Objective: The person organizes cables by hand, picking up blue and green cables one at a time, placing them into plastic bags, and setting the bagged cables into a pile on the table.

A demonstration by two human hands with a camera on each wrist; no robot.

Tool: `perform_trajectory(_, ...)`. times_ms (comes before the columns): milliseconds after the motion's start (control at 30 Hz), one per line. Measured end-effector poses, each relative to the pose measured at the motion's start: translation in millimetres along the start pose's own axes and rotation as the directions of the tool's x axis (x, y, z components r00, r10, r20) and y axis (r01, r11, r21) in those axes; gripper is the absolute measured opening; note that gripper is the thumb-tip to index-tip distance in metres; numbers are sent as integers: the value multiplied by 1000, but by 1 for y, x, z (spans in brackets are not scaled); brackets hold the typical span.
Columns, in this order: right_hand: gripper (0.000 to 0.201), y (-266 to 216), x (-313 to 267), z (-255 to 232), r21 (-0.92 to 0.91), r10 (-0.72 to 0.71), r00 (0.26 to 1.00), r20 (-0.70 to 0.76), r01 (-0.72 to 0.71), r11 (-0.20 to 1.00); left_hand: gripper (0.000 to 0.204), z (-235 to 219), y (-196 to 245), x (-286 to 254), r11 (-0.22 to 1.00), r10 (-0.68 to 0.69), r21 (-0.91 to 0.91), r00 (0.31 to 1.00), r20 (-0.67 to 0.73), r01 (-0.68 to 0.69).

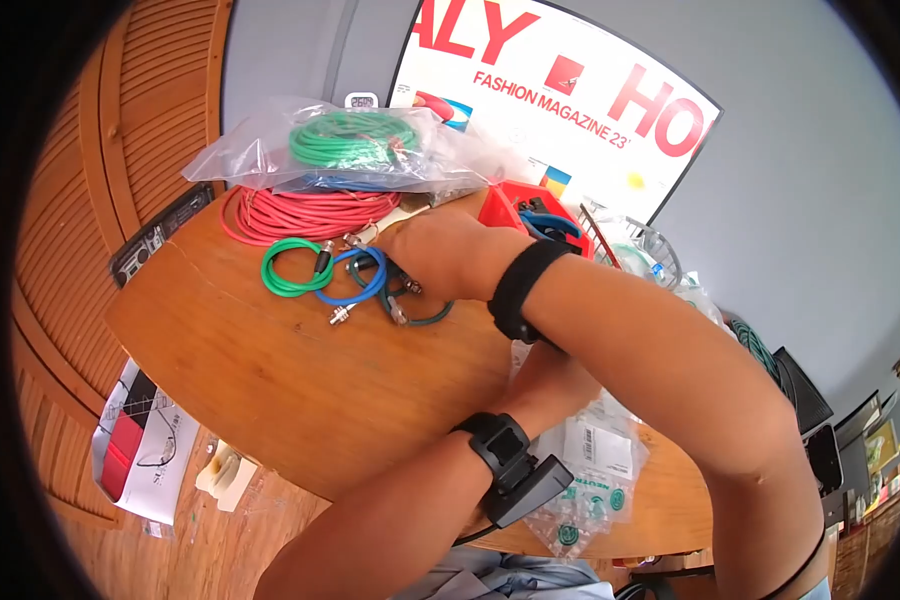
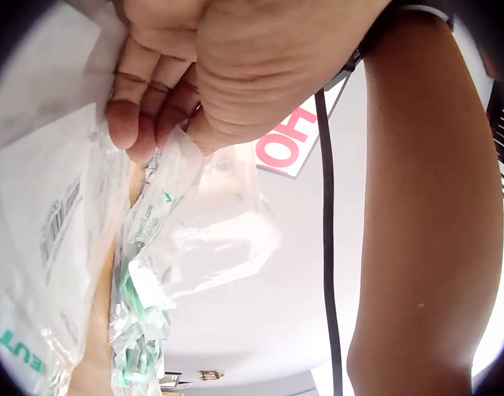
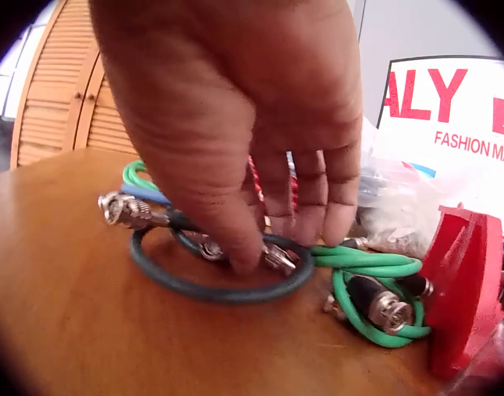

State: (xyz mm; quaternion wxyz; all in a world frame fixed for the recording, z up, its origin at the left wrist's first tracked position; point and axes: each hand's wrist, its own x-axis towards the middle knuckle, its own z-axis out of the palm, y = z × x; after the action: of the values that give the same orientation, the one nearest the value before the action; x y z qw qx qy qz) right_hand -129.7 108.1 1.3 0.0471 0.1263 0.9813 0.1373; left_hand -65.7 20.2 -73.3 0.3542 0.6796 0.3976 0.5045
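Two hands are working: right hand (image 3: pixel 260 165) is pinching the teal cable (image 3: pixel 223 285); left hand (image 2: pixel 210 74) is gripping bags (image 2: pixel 144 272). Cables at 12 o'clock risk tangling.

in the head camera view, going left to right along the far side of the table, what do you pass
Black radio → coil of red cable → right hand on the small cable loops → red bin → wire basket.
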Motion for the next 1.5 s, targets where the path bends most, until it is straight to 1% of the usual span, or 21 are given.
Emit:
perform_trajectory(67,20,0,-1,-1,-58,-14,1000,-23,13,998,36,2,-1,0,994,9,106,998,69,-16)
perform_trajectory(133,20,-4,-2,-10,-112,-29,998,-53,22,993,29,6,-2,-1,968,174,197,980,-97,-152)
perform_trajectory(167,19,-4,-3,-16,-142,-29,998,-64,20,990,29,6,-3,1,968,173,200,981,-89,-153)
perform_trajectory(233,18,-3,-9,-29,-169,-23,997,-70,10,985,21,-2,8,6,993,-112,-25,993,41,114)
perform_trajectory(267,18,-1,-11,-37,-158,-42,997,-72,30,987,21,-1,7,7,993,-112,-25,993,48,113)
perform_trajectory(333,18,5,-17,-44,-147,-51,996,-76,39,988,19,-1,9,9,939,-267,-215,963,39,269)
perform_trajectory(433,22,12,-31,-54,-166,-18,989,-147,-7,986,22,-6,12,4,953,-213,-213,977,27,214)
perform_trajectory(533,22,18,-50,-63,-48,25,990,-142,-32,998,24,-7,11,3,955,-207,-209,978,37,210)
perform_trajectory(600,19,37,-72,-66,101,-28,946,-323,64,993,26,-2,-1,4,951,-142,-279,990,-17,131)
perform_trajectory(633,16,32,-88,-81,375,178,955,-236,-79,924,26,-2,1,3,949,-147,-283,989,2,141)
perform_trajectory(700,19,45,-118,-91,521,312,894,-321,-109,847,21,-9,12,3,940,-167,-304,986,-2,158)
perform_trajectory(767,22,53,-156,-95,746,514,770,-379,-74,661,21,-8,8,3,936,-125,-334,992,-21,111)
perform_trajectory(833,22,55,-198,-95,847,678,628,-382,-55,528,21,-10,13,3,945,-135,-310,988,-77,105)
perform_trajectory(900,20,49,-242,-86,877,753,528,-393,-33,480,23,-10,15,4,953,-118,-292,985,-127,77)
perform_trajectory(967,18,32,-283,-79,923,849,410,-335,-38,383,25,-11,11,6,962,-90,-269,978,-189,36)
perform_trajectory(1033,20,19,-321,-73,959,899,367,-238,-60,278,26,-12,12,5,966,-78,-258,978,-194,26)
perform_trajectory(1133,18,8,-358,-56,982,913,392,-113,-98,164,26,-12,13,5,974,-61,-225,984,-169,21)
perform_trajectory(1167,18,1,-361,-56,976,923,380,-56,-176,132,25,-10,12,4,977,-64,-210,986,-151,31)
perform_trajectory(1267,15,-11,-368,-48,981,876,482,-3,-168,96,24,-7,8,4,972,-77,-231,986,-146,41)
perform_trajectory(1433,14,-17,-363,-38,945,867,498,0,-283,163,22,-8,14,3,969,-72,-245,990,-123,40)
perform_trajectory(1500,16,-16,-361,-37,930,837,544,60,-334,151,21,-8,16,3,972,-48,-234,994,-99,24)
